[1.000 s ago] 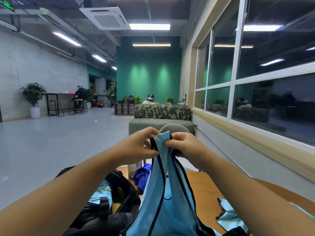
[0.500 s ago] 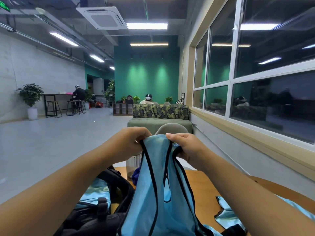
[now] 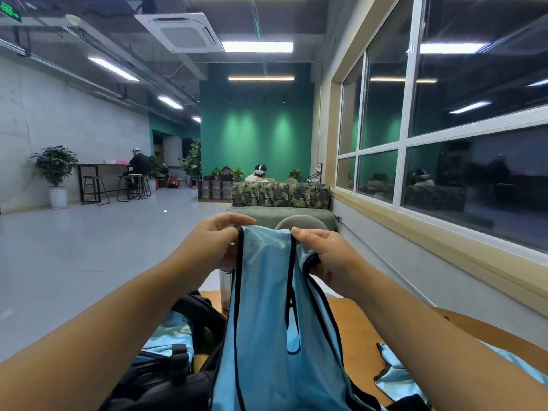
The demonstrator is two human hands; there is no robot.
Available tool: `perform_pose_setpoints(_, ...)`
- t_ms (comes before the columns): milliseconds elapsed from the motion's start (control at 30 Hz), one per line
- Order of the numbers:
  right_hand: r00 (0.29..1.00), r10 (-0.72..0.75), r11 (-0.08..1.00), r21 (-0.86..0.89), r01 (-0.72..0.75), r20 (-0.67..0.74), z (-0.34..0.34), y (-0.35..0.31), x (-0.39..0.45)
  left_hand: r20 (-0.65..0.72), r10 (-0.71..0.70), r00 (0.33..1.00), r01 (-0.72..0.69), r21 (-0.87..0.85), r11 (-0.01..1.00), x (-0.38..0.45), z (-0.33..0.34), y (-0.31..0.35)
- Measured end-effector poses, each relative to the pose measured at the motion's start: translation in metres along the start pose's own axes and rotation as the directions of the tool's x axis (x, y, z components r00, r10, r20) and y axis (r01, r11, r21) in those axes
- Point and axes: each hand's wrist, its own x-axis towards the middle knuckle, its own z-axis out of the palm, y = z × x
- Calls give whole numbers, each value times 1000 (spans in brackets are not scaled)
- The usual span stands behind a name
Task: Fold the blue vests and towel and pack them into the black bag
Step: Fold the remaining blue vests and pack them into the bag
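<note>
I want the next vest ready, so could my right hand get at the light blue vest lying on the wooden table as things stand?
Probably not yet: the right hand and left hand both pinch the raised light blue vest with black trim. The other vest on the wooden table lies uncovered, below the right forearm.

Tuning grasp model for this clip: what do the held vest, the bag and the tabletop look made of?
Held vest: thin light-blue synthetic mesh, slight sheen, limp drape, black binding on the edges. Black bag: matte woven fabric, likely nylon, with webbing straps. Tabletop: smooth orange-brown wood or wood-look laminate; cannot tell which.
</note>
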Motion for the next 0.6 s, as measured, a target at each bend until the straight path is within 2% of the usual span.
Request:
perform_pose_setpoints(67,998,1,1000,-20,-2,-57,1,1,1,29,-46,999,50,-150,987,-1,0,3)
perform_pose_setpoints(100,997,1,1000,-28,-3,-76,1,2,1,38,-40,998,46,-164,985,-2,0,3)
perform_pose_setpoints(167,995,-1,999,-48,-4,-97,1,3,1,31,42,999,-42,-18,999,-1,-3,3)
perform_pose_setpoints(233,994,-13,998,-67,6,-105,2,2,1,23,173,985,-174,235,956,-1,-7,1)
perform_pose_setpoints(333,993,-26,996,-93,15,-119,5,1,1,47,397,917,-342,604,719,1,-11,0)
perform_pose_setpoints(400,992,-31,993,-116,17,-124,7,0,1,77,497,864,-392,723,569,2,-12,0)
perform_pose_setpoints(467,992,-45,986,-163,25,-118,7,1,1,122,508,853,-409,762,503,2,-12,1)
perform_pose_setpoints(533,993,-50,972,-235,24,-109,5,1,2,134,386,913,-348,750,563,1,-9,4)
perform_pose_setpoints(600,995,-39,959,-283,13,-87,5,-1,2,114,203,972,-230,617,752,-1,-3,8)
